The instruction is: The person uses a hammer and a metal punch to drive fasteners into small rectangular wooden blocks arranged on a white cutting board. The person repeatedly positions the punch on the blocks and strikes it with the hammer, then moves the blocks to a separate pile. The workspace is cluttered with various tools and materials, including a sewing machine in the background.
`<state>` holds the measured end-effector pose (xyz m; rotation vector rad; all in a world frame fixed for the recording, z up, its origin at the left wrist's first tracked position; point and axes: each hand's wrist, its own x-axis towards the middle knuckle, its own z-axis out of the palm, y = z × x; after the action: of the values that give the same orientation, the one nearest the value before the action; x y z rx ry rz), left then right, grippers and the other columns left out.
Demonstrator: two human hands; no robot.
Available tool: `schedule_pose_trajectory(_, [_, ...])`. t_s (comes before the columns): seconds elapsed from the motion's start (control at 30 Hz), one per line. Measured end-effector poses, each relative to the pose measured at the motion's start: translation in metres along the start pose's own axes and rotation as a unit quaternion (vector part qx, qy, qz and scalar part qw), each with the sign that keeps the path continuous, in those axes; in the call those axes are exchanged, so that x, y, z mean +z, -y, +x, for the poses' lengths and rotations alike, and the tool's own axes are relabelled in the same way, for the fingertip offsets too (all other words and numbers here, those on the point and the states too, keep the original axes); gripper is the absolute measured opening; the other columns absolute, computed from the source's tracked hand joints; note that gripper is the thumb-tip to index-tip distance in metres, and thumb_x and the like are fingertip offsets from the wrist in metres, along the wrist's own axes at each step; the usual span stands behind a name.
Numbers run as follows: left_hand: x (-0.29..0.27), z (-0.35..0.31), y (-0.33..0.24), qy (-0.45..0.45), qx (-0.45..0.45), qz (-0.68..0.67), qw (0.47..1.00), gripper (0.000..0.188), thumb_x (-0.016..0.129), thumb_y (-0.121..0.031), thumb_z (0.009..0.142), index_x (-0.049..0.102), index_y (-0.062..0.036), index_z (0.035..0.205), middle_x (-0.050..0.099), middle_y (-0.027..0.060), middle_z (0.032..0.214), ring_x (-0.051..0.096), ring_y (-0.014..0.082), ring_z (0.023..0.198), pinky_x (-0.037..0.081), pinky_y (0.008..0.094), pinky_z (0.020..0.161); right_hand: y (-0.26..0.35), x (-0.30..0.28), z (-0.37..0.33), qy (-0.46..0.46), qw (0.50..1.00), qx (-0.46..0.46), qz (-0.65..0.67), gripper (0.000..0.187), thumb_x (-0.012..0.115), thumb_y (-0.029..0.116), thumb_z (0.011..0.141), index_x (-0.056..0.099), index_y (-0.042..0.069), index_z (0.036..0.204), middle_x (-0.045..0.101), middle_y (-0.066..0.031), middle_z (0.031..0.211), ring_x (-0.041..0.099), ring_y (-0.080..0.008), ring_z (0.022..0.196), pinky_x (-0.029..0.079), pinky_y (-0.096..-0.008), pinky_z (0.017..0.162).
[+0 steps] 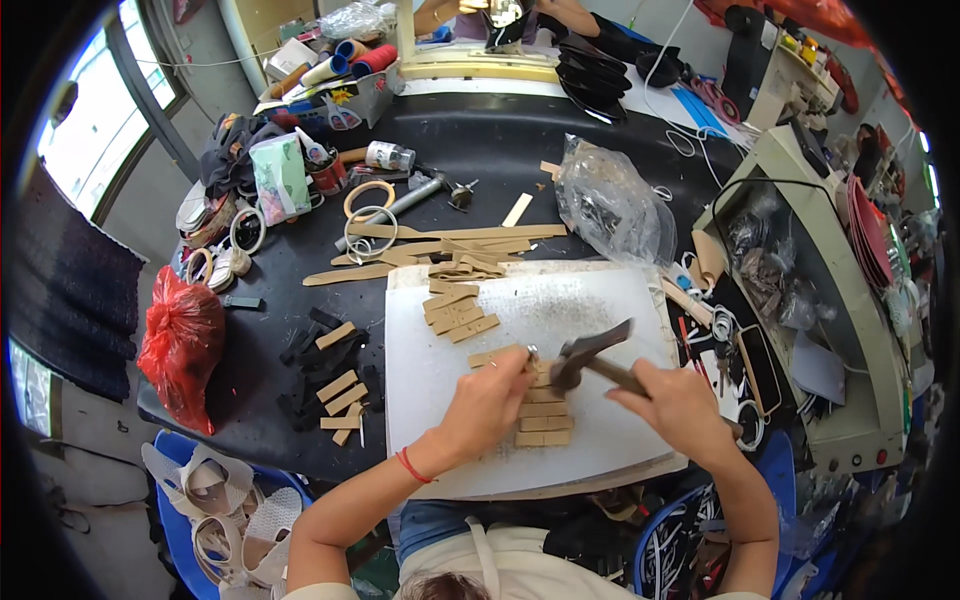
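My left hand (pixel 487 405) rests on a white cutting board (pixel 590 310) and pinches a small metal punch (pixel 531 353) upright on a tan leather strip (pixel 497 355). My right hand (pixel 680 405) grips the handle of a hammer (pixel 590 358), its dark head raised just right of the punch. Below the hands a column of short tan strips (pixel 545 412) lies stacked on the board. Another group of tan strips (pixel 458 312) lies at the board's upper left. A red band circles my left wrist.
Black and tan pieces (pixel 335 375) lie left of the board on the black table (pixel 490 150). Long tan strips (pixel 440 245) and a clear plastic bag (pixel 610 205) lie behind it. A red bag (pixel 182 340), tape rolls (pixel 368 200) and clutter fill the left; a machine (pixel 830 300) stands right.
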<state>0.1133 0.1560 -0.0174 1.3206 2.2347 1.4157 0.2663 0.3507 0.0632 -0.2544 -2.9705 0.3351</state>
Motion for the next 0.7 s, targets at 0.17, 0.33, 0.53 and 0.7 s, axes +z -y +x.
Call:
schedule_pose_trajectory(0.17, [-0.006, 0.005, -0.004, -0.03, -0.168, -0.223, 0.96, 0.022, 0.056, -0.007, 0.096, 0.049, 0.0014, 0.114, 0.064, 0.0115, 0.097, 0.067, 0.0174, 0.091, 0.058, 0.0278, 0.079, 0.005, 0.013, -0.01, 0.032, 0.999, 0.016, 0.008, 0.038, 0.066, 0.037, 0.088, 0.047, 0.006, 0.079, 0.055, -0.0118, 0.054, 0.06, -0.0339, 0.052, 0.047, -0.0428, 0.047])
schedule_pose_trajectory(0.33, [0.009, -0.004, -0.012, 0.0, -0.16, -0.275, 0.948, 0.016, 0.056, -0.006, 0.095, 0.051, 0.0013, 0.108, 0.068, 0.0126, 0.096, 0.068, 0.016, 0.089, 0.055, 0.0266, 0.077, 0.003, 0.017, -0.013, 0.032, 0.999, 0.027, 0.023, 0.037, 0.066, 0.037, 0.088, 0.047, 0.005, 0.079, 0.056, -0.0127, 0.054, 0.06, -0.0343, 0.053, 0.046, -0.0437, 0.046])
schedule_pose_trajectory(0.53, [0.009, -0.006, -0.012, 0.003, -0.169, -0.244, 0.955, 0.016, 0.056, -0.007, 0.096, 0.051, 0.0019, 0.109, 0.067, 0.0108, 0.096, 0.066, 0.0155, 0.093, 0.056, 0.0272, 0.08, 0.0, 0.018, -0.013, 0.019, 0.999, 0.021, 0.045, 0.038, 0.066, 0.037, 0.087, 0.048, 0.005, 0.078, 0.056, -0.0129, 0.055, 0.059, -0.0344, 0.052, 0.045, -0.0428, 0.047])
schedule_pose_trajectory(0.7, [0.008, -0.006, -0.018, 0.015, -0.066, -0.141, 0.988, 0.016, 0.059, -0.005, 0.093, 0.052, 0.0018, 0.106, 0.069, 0.0129, 0.092, 0.07, 0.0192, 0.086, 0.056, 0.0296, 0.073, -0.003, 0.001, -0.013, -0.065, 0.996, 0.003, 0.065, 0.034, 0.07, 0.032, 0.086, 0.051, 0.005, 0.078, 0.056, -0.0127, 0.055, 0.057, -0.0302, 0.047, 0.045, -0.0388, 0.047])
